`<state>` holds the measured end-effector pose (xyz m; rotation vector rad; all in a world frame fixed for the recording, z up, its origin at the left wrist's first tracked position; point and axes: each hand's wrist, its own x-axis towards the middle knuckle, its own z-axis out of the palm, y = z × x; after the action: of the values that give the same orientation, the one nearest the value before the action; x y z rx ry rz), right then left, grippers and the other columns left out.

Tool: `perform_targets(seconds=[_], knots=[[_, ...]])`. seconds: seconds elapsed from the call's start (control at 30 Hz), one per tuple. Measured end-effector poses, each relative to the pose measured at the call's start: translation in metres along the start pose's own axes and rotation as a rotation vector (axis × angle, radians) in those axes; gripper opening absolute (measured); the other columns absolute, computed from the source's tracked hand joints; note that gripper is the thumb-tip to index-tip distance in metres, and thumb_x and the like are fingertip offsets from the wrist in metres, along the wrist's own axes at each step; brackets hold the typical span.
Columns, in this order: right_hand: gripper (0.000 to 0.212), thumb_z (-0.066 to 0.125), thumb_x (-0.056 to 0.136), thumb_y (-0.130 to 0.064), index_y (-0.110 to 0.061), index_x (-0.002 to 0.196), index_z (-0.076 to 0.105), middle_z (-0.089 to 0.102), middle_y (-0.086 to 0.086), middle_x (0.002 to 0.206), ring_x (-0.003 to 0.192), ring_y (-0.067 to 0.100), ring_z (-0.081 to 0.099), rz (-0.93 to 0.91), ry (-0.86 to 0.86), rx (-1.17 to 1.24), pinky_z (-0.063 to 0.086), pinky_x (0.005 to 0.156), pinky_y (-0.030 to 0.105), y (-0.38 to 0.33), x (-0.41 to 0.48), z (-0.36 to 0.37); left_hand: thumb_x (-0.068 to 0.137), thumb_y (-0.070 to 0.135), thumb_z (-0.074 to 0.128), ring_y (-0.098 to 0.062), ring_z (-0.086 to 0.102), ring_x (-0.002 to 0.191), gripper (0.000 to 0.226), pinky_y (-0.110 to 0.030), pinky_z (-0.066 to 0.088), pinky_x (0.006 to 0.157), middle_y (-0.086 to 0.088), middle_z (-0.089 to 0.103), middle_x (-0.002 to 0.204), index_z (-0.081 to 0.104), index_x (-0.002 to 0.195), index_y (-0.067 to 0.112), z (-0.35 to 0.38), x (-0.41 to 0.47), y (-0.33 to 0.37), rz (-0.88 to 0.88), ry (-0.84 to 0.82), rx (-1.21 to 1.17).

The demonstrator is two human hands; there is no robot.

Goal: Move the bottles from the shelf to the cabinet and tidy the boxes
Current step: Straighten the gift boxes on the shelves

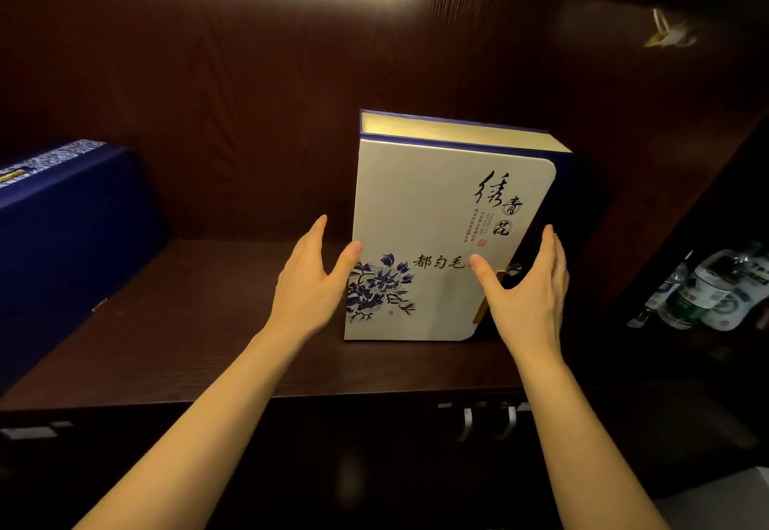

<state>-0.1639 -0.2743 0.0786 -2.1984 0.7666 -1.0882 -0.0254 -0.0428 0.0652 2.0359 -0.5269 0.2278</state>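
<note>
One broad dark wooden shelf [208, 321] fills most of the view, closed behind by a wood-grain back panel [249, 92] and on the right by a side wall [666, 205].

At the far left of the shelf lies a large dark blue box [70, 238] with a patterned strip along its top edge; it is well apart from everything else on the board.

Right of centre, a white box [437, 205] stands upright on the shelf near the front edge. It is shaped like a thick book, with a blue spine, a blue flower print low on its face and black calligraphy above.

The left hand [310, 284] lies against the box's left side, fingers straight and close together, its thumb touching the front face by the flower. The right hand [528, 292] mirrors it on the right side, fingers straight and pointing up, thumb laid on the front face over the printed characters and a gold clasp. Neither hand curls round the box; they flank it flat. Both bare forearms reach in from below.

Beyond the side wall, in the next compartment, several clear bottles [703, 292] with green-and-white labels stand crowded in shadow.

Below the shelf's front edge, a pair of metal door handles [489, 421] hangs side by side.

A small pale tassel [666, 32] shows high on the right.
</note>
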Motion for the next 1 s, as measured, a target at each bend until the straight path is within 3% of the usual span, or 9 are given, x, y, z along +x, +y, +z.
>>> perform_targets(seconds=[0.13,0.33,0.47,0.57,0.7,0.8,1.0], knots=[[0.082,0.067,0.087,-0.052,-0.020,0.153,0.030,0.031,0.004,0.158,0.145,0.021,0.026,-0.163,0.068,0.015,0.026,0.110,0.030,-0.026,-0.015,-0.009,0.092,0.071,0.041,-0.011,0.039,0.139,0.076,-0.047,0.038,0.111,0.005,0.041,0.154,0.030,0.154,0.028,-0.029,-0.010,0.007,0.064,0.095,0.009],[0.059,0.064,0.091,-0.039,-0.012,0.141,0.048,0.049,0.006,0.142,0.135,0.021,0.042,-0.387,0.041,0.152,0.040,0.110,0.040,-0.089,-0.034,-0.004,0.095,0.066,0.042,-0.007,0.043,0.134,0.066,-0.037,0.039,0.108,0.008,0.048,0.147,0.038,0.150,0.030,-0.079,-0.026,0.015,0.118,0.219,0.059],[0.055,0.064,0.091,-0.036,-0.011,0.139,0.051,0.052,0.003,0.140,0.133,0.018,0.046,-0.475,-0.057,0.251,0.038,0.110,0.028,-0.132,-0.049,0.015,0.095,0.063,0.045,0.000,0.046,0.126,0.061,-0.025,0.036,0.099,0.012,0.051,0.142,0.041,0.148,0.031,-0.117,-0.037,0.012,0.113,0.311,0.117],[0.055,0.066,0.091,-0.033,-0.012,0.139,0.050,0.053,0.001,0.138,0.130,0.015,0.048,-0.519,-0.164,0.358,0.042,0.109,0.032,-0.159,-0.062,0.033,0.093,0.057,0.051,0.000,0.050,0.123,0.059,-0.023,0.040,0.098,0.012,0.054,0.138,0.044,0.146,0.030,-0.149,-0.047,0.003,0.066,0.389,0.149],[0.055,0.070,0.090,-0.028,-0.016,0.140,0.050,0.053,-0.002,0.137,0.128,0.014,0.050,-0.570,-0.290,0.465,0.045,0.106,0.039,-0.189,-0.081,0.060,0.091,0.055,0.056,-0.002,0.053,0.121,0.058,-0.032,0.047,0.100,0.015,0.056,0.134,0.046,0.143,0.031,-0.191,-0.069,-0.012,-0.005,0.476,0.199],[0.055,0.073,0.088,-0.026,-0.018,0.138,0.051,0.054,-0.004,0.135,0.126,0.013,0.052,-0.618,-0.368,0.515,0.045,0.105,0.032,-0.217,-0.097,0.080,0.091,0.051,0.058,-0.001,0.054,0.120,0.055,-0.039,0.049,0.100,0.016,0.058,0.130,0.048,0.141,0.030,-0.226,-0.088,-0.026,-0.052,0.570,0.244],[0.053,0.072,0.088,-0.030,-0.018,0.137,0.053,0.056,-0.003,0.136,0.124,0.012,0.054,-0.691,-0.488,0.567,0.044,0.101,0.026,-0.266,-0.129,0.117,0.091,0.044,0.063,-0.004,0.055,0.116,0.051,-0.036,0.049,0.098,0.013,0.058,0.128,0.052,0.137,0.026,-0.283,-0.118,-0.052,-0.183,0.695,0.342]])
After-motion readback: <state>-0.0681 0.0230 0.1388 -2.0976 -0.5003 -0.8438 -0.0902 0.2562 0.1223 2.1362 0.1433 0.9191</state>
